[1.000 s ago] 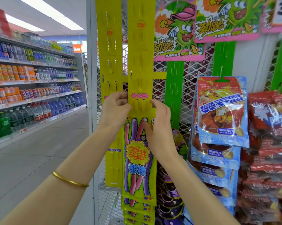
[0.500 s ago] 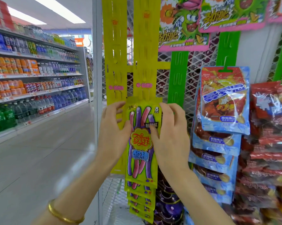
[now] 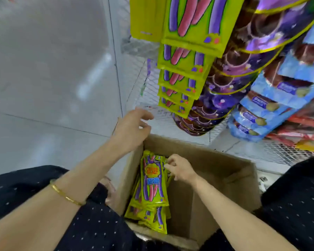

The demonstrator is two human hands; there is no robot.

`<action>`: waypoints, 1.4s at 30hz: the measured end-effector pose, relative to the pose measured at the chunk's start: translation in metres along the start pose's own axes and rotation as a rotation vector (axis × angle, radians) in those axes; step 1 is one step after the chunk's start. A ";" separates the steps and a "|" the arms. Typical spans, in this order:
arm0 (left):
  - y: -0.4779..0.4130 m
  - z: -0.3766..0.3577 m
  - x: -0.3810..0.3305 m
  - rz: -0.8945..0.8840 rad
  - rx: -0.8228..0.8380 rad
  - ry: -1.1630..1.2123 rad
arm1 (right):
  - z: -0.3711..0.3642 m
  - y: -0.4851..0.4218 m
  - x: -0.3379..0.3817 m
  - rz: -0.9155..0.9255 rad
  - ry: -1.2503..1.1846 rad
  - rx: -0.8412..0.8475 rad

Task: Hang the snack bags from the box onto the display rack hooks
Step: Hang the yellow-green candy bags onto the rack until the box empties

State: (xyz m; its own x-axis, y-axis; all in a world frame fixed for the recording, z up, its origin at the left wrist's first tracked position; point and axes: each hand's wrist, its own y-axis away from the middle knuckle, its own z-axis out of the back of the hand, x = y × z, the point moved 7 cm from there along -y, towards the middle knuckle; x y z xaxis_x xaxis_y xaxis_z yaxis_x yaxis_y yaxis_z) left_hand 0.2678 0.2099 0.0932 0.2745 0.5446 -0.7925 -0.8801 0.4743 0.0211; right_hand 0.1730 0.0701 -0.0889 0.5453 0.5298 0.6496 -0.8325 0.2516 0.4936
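Snack bags (image 3: pixel 149 214) lean inside the cardboard box (image 3: pixel 215 171). Right hand (image 3: pixel 179 169) pinches the top of the front bag (image 3: pixel 150 180); left hand (image 3: pixel 132 129) hovers over the rim, fingers loose.

Matt brown cardboard box (image 3: pixel 225 171); glossy plastic snack bags (image 3: pixel 151 180); white wire-mesh rack (image 3: pixel 159 120)

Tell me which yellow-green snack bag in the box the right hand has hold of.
The topmost bag, face up with its orange logo showing; the right hand pinches its upper edge. The other bags lie beneath it, untouched.
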 end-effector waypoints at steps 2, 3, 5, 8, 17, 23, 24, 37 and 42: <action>-0.003 -0.002 0.003 -0.008 0.023 -0.014 | -0.031 -0.008 -0.019 -0.108 -0.024 0.063; -0.004 -0.001 0.004 -0.012 0.032 -0.007 | -0.045 -0.014 -0.028 -0.157 -0.018 0.079; -0.006 0.000 0.009 -0.004 0.042 0.003 | -0.070 -0.020 -0.043 -0.263 -0.039 0.096; -0.010 0.004 0.012 0.029 0.045 0.044 | -0.090 -0.027 -0.058 -0.389 -0.079 0.011; -0.012 0.007 0.017 0.103 0.040 0.121 | -0.105 -0.039 -0.054 -0.495 -0.232 0.012; -0.015 0.000 0.032 0.152 0.081 -0.013 | -0.085 -0.020 -0.048 -0.370 -0.446 0.159; -0.016 -0.004 0.037 0.165 0.102 -0.062 | -0.073 -0.011 -0.045 -0.335 -0.476 0.192; 0.005 -0.002 -0.018 0.153 0.006 0.324 | 0.069 0.074 0.042 0.165 -0.581 0.194; 0.022 0.021 -0.081 0.030 0.031 0.334 | 0.144 0.124 0.108 0.547 -0.684 -0.264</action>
State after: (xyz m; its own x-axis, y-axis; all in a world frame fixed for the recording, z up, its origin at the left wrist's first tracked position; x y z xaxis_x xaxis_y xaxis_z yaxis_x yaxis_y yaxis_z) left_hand 0.2343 0.1902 0.1706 0.1018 0.3049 -0.9469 -0.8725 0.4847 0.0622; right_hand 0.1427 0.0417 0.1254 -0.0632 0.0556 0.9965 -0.9413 0.3284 -0.0781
